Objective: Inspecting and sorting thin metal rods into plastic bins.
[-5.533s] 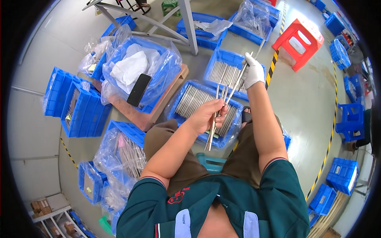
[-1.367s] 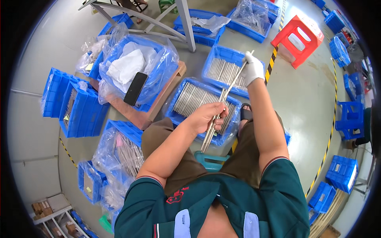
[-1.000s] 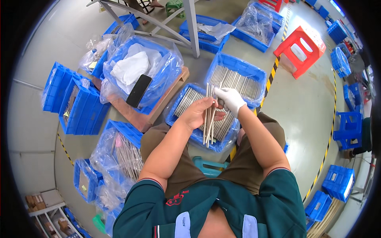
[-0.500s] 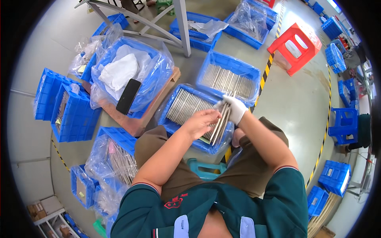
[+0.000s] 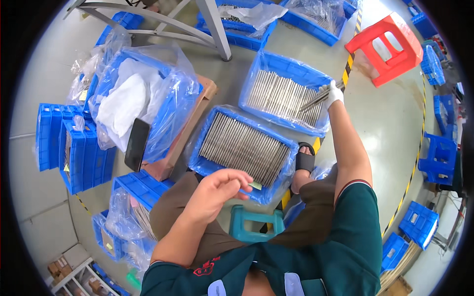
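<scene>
My right hand point(image 5: 335, 94), in a white glove, grips a small bundle of metal rods point(image 5: 314, 101) at the right side of the farther blue bin point(image 5: 296, 62). Those rods lie slantwise over a row of similar rods point(image 5: 276, 93) in that bin. Nearer to me, a second blue bin point(image 5: 269, 194), lined with clear plastic, holds a tight row of rods point(image 5: 242, 148). My bare left hand point(image 5: 219, 191) hovers by this bin's near edge, loosely curled with fingers apart and nothing visible in it. A pale slip point(image 5: 255, 185) sits at the bin's near edge, beside my fingertips.
On the left, a plastic-lined bin point(image 5: 180, 121) with white cloth and a black phone point(image 5: 137, 144) rests on a pallet point(image 5: 203, 101). A teal stool point(image 5: 237, 224) stands between my legs. A red stool point(image 5: 387, 48) is at far right, a grey metal frame point(image 5: 215, 29) at the back.
My right hand has carried the rods away to the right, from above the nearer bin to the farther one. My left hand has drawn back toward me, apart from the rods.
</scene>
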Demonstrator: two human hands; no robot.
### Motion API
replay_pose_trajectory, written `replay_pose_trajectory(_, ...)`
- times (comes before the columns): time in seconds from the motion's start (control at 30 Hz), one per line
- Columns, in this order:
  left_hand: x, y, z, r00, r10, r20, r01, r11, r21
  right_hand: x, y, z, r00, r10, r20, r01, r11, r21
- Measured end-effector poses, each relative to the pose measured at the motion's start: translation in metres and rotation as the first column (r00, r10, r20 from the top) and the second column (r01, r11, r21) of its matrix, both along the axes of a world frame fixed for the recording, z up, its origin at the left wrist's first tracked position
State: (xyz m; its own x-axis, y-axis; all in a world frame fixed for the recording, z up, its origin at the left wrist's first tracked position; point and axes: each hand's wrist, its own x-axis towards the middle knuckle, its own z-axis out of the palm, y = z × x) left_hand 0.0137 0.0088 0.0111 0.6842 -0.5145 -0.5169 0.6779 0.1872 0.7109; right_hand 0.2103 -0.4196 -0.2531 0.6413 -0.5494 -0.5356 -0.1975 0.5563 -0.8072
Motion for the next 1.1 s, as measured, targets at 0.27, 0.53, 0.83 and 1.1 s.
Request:
replay_pose_trajectory(0.27,0.020,0.002,-0.016,0.993,0.106,-0.055,-0.109,0.993,-0.053,0.048,0.043,-0.095,0.979,0.169,-0.115,-0.170,0.985,0.005)
replay_pose_trajectory(0.53,0.026,-0.003,-0.022,0.984,0.149,-0.095,-0.145,0.988,0.051,0.045,0.068,-0.171,0.788,0.334,-0.518,-0.489,0.850,-0.195)
replay_pose_trajectory(0.83,0.024,-0.001,-0.021,0.984,0.163,-0.072,-0.161,0.986,0.036,0.030,0.087,-0.111,0.524,0.045,-0.851,-0.730,0.538,-0.421)
replay_pose_trajectory(1.1,0.020,0.002,-0.018,0.987,0.146,-0.060,-0.148,0.989,-0.023,0.020,0.096,-0.115,0.572,0.019,-0.820,-0.748,0.422,-0.512)
